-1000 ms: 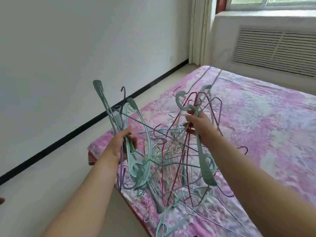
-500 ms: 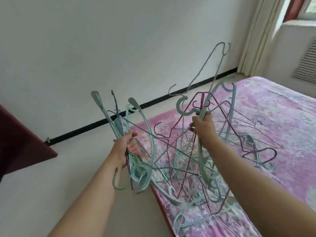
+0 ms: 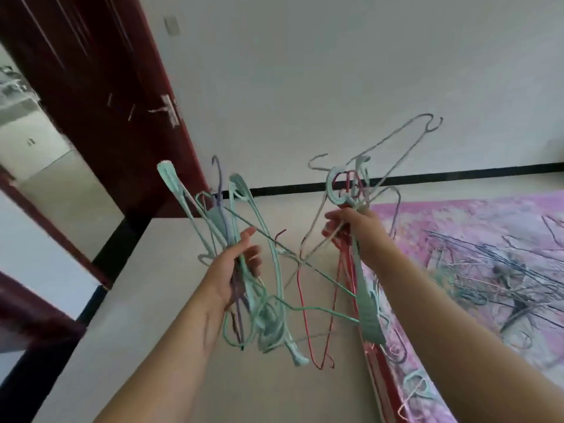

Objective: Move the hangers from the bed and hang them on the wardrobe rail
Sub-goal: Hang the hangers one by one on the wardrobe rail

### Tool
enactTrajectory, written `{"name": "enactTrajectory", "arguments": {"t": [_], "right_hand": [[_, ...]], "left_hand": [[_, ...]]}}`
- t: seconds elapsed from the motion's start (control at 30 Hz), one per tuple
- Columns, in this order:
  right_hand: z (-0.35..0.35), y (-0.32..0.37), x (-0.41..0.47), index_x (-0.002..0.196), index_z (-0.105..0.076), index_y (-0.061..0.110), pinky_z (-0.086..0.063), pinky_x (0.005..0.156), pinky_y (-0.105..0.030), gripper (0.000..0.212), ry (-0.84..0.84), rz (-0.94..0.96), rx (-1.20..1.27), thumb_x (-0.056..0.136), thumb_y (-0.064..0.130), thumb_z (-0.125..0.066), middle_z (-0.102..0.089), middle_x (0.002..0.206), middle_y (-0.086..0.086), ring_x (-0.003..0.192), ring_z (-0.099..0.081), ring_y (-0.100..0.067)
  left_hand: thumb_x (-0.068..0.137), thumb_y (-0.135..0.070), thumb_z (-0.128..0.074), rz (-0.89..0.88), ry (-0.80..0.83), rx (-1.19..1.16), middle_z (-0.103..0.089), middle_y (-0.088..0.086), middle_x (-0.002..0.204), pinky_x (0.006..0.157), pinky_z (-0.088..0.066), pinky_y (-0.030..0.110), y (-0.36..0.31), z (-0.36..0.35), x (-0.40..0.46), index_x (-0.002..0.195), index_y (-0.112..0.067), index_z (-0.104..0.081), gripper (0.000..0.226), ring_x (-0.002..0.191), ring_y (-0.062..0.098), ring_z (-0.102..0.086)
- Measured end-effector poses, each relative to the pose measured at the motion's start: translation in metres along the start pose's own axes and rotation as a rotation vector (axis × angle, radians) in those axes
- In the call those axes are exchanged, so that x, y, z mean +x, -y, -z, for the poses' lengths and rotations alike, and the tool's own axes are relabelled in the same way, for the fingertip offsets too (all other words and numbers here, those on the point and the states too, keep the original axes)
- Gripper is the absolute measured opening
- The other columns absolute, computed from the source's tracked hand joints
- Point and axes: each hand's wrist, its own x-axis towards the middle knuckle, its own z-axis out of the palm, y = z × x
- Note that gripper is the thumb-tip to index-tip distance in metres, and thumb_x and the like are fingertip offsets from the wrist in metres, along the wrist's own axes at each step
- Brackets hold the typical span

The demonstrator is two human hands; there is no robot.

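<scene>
Hangers are split into three groups: one mixed bunch (image 3: 244,270) clamped in my left hand (image 3: 232,270), one bunch (image 3: 351,227) clamped in my right hand (image 3: 351,230), and a loose pile (image 3: 494,270) lying on the bed (image 3: 457,215). Both bunches hang over the floor (image 3: 152,331) beside the bed edge. Exact counts per bunch cannot be told; wires overlap. Risk: a green wire hanger (image 3: 305,264) spans between the two bunches, so separating my hands may snag it and drop loose pieces. The wardrobe rail is not in view.
</scene>
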Motion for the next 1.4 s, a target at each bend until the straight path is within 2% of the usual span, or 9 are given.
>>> {"name": "enactTrajectory", "arguments": {"t": [0.13,0.37,0.5,0.7,0.97,1.13,1.23,1.33,1.4], "right_hand": [[-0.138,-0.038,-0.043,0.102,-0.059,0.005,-0.053,0.058,-0.017,0.015,0.315,-0.074,-0.253,0.091,0.001,-0.049,-0.071,0.078,-0.004,0.059,-0.066,-0.005],[-0.280,-0.081,-0.114,0.102,-0.057,0.013,-0.059,0.065,-0.044,0.016,0.719,-0.052,-0.584,0.086,0.010,-0.053,-0.070,0.081,-0.011,0.072,-0.070,-0.029],[-0.327,-0.105,-0.155,0.116,-0.043,0.017,-0.052,0.061,-0.025,0.038,0.798,0.198,-0.764,0.084,0.030,-0.058,-0.062,0.084,0.004,0.072,-0.065,-0.012],[-0.359,-0.136,-0.209,0.122,-0.040,0.028,-0.042,0.083,-0.022,0.054,1.019,0.426,-0.810,0.076,0.048,-0.057,-0.048,0.105,0.011,0.099,-0.044,-0.011],[-0.372,-0.155,-0.266,0.131,-0.044,0.020,-0.044,0.102,-0.041,0.060,1.446,0.106,-0.784,0.081,0.046,-0.066,-0.051,0.125,-0.005,0.117,-0.053,-0.019],[-0.366,-0.166,-0.327,0.148,-0.009,0.022,-0.037,0.103,-0.026,0.081,1.571,0.127,-0.696,0.087,0.033,-0.062,-0.044,0.133,0.006,0.124,-0.047,-0.011],[-0.369,-0.164,-0.361,0.146,-0.014,0.025,-0.037,0.091,-0.018,0.073,1.536,0.274,-0.635,0.089,0.029,-0.059,-0.045,0.126,0.007,0.113,-0.050,-0.008],[-0.382,-0.161,-0.386,0.145,-0.022,0.026,-0.036,0.085,-0.017,0.060,1.599,0.291,-0.637,0.093,0.030,-0.053,-0.046,0.124,0.010,0.105,-0.053,-0.007],[-0.394,-0.162,-0.402,0.145,-0.026,0.027,-0.039,0.089,-0.020,0.061,1.645,0.301,-0.672,0.092,0.036,-0.054,-0.047,0.122,0.012,0.112,-0.055,-0.011]], "left_hand": [[0.076,-0.042,-0.064,-0.017,-0.046,-0.161,-0.067,0.011,0.115,0.088,-0.046,0.042,-0.018,0.044,-0.060,0.128,-0.030,-0.057,0.054,0.100,0.029,-0.063],[0.083,-0.042,-0.056,-0.203,-0.203,-0.297,-0.072,0.010,0.107,0.072,-0.057,0.042,-0.034,0.128,-0.146,0.100,-0.025,-0.077,0.032,0.095,0.027,-0.070],[0.071,-0.037,-0.065,-0.265,-0.385,-0.396,-0.073,0.012,0.102,0.072,-0.059,0.038,-0.035,0.159,-0.183,0.099,-0.013,-0.077,0.038,0.089,0.025,-0.072],[0.075,-0.049,-0.068,-0.457,-0.487,-0.502,-0.071,0.016,0.105,0.085,-0.055,0.045,-0.029,0.191,-0.249,0.097,-0.010,-0.076,0.046,0.099,0.031,-0.068],[0.072,-0.035,-0.066,-0.619,-0.813,-0.534,-0.073,0.011,0.090,0.078,-0.056,0.037,0.007,0.200,-0.313,0.086,-0.012,-0.076,0.029,0.084,0.025,-0.070],[0.095,-0.028,-0.041,-0.622,-1.064,-0.517,-0.072,0.003,0.078,0.073,-0.053,0.039,0.031,0.207,-0.365,0.088,-0.015,-0.066,0.029,0.070,0.016,-0.071],[0.102,-0.021,-0.028,-0.762,-1.161,-0.658,-0.062,0.003,0.109,0.089,-0.048,0.034,0.032,0.206,-0.388,0.118,-0.006,-0.059,0.037,0.106,0.023,-0.064],[0.079,-0.022,-0.054,-0.891,-1.014,-0.636,-0.074,0.005,0.088,0.069,-0.057,0.025,0.025,0.206,-0.420,0.085,-0.007,-0.077,0.029,0.082,0.017,-0.072],[0.074,-0.021,-0.058,-0.847,-0.986,-0.589,-0.072,0.009,0.084,0.079,-0.057,0.031,0.021,0.211,-0.444,0.077,-0.010,-0.078,0.023,0.079,0.020,-0.070]]}}
